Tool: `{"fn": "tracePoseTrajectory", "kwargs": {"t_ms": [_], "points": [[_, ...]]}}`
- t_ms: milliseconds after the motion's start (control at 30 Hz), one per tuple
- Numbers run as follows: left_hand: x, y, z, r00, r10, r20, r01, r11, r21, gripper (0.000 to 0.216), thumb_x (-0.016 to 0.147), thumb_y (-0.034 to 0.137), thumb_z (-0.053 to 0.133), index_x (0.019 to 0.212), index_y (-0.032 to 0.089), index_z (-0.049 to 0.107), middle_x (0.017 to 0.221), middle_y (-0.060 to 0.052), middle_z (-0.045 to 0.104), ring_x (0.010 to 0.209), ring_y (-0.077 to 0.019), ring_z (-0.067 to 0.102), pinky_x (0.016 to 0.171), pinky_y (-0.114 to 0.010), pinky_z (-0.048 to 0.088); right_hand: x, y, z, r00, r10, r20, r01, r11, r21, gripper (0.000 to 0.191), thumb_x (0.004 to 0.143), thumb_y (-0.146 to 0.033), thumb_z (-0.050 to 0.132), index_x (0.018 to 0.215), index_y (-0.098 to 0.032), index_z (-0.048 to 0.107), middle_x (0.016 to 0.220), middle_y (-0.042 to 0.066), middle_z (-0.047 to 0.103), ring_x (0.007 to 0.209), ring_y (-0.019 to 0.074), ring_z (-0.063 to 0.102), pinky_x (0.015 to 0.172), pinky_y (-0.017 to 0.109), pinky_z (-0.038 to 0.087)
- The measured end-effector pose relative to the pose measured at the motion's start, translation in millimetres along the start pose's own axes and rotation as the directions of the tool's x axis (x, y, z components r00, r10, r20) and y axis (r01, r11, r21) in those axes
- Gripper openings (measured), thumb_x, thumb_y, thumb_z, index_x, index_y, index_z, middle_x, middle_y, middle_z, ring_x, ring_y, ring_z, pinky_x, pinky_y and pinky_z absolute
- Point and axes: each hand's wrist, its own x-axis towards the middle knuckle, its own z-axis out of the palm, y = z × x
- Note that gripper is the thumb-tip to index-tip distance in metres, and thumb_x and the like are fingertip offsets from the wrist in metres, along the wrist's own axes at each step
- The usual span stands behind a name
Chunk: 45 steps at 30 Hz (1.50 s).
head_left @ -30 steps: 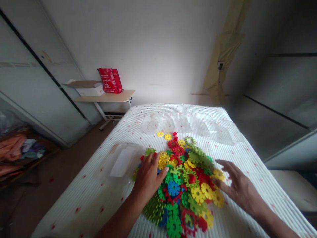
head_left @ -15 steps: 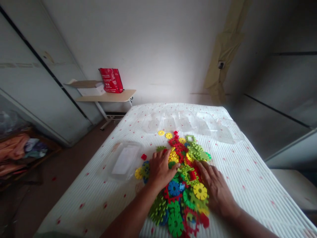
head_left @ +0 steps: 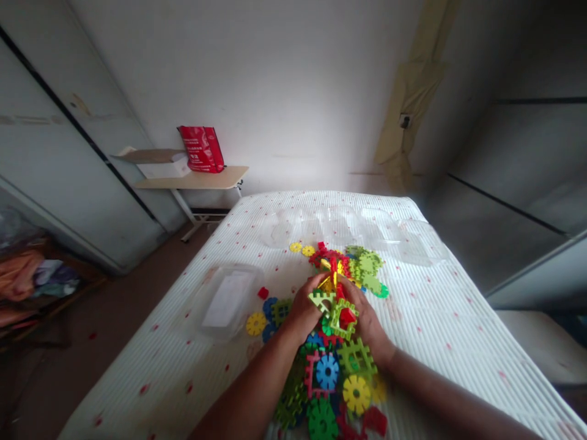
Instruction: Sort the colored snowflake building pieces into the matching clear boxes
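A heap of interlocking plastic building pieces in red, yellow, green and blue lies on the bed; a blue notched disc (head_left: 327,371) and a yellow notched disc (head_left: 356,395) show at its near end. My left hand (head_left: 303,313) cups the left side of a bunch of pieces, fingers curled inward. From the right, my right hand (head_left: 369,321) closes on the same bunch. Between them stick up yellow and red pieces (head_left: 334,272), a light green triangle piece (head_left: 322,301) and a light green square frame (head_left: 345,319). Most fingertips are hidden behind the pieces.
Several clear plastic containers (head_left: 342,223) stand in a row across the far part of the white bedspread (head_left: 440,342). A clear lid (head_left: 229,299) with a white paper lies left of the heap. Beyond is a small table (head_left: 215,177) with a red bag (head_left: 202,150) and a box.
My hands have moved toward each other and closed around pieces from the middle of the heap. Several pieces now stand tilted up between them. Some nearby pieces have shifted.
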Motion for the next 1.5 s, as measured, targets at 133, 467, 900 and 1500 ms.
{"fn": "tracePoseTrajectory", "kwargs": {"t_ms": [133,467,900,1500], "points": [[4.4,1.3,-3.3,0.996,-0.052,-0.078,0.039,0.987,-0.153,0.059,0.061,0.011,0.057,0.12,0.019,0.059,0.101,-0.003,0.069,0.086,-0.0174,0.064,0.074,-0.024,0.049,14.4,-3.7,7.3,0.999,0.039,-0.004,-0.036,0.971,0.235,0.077,0.079,-0.032,0.06,0.147,-0.03,0.024,0.141,0.008,0.046,0.129,0.0268,0.043,0.106,0.044,0.037],[15.4,34.9,-5.6,0.991,0.023,-0.132,-0.063,0.948,-0.312,0.051,0.062,0.02,0.07,0.112,0.014,0.061,0.093,-0.005,0.071,0.085,-0.0191,0.066,0.077,-0.028,0.052,53.3,-10.6,-18.3,0.997,0.037,-0.066,-0.017,0.96,0.279,0.054,0.075,-0.031,0.066,0.125,-0.021,0.051,0.12,0.009,0.063,0.112,0.0246,0.059,0.094,0.037,0.049],[20.0,43.4,21.3,0.977,0.196,-0.086,-0.195,0.98,0.025,0.035,0.07,0.013,0.06,0.104,0.016,0.065,0.104,-0.007,0.069,0.098,-0.0202,0.063,0.088,-0.031,0.049,52.9,19.4,-39.9,0.957,0.266,-0.112,-0.242,0.95,0.196,0.045,0.067,-0.022,0.062,0.113,-0.019,0.058,0.107,0.007,0.068,0.097,0.0229,0.064,0.087,0.039,0.051],[26.2,43.7,35.8,0.967,0.249,-0.057,-0.24,0.961,0.136,0.038,0.067,0.001,0.049,0.097,0.018,0.066,0.089,-0.002,0.067,0.081,-0.014,0.062,0.076,-0.026,0.049,37.0,41.5,-44.2,0.972,0.055,-0.227,-0.09,0.985,-0.146,0.043,0.072,-0.016,0.051,0.114,-0.022,0.057,0.106,0.008,0.065,0.098,0.0231,0.062,0.087,0.041,0.051]]}}
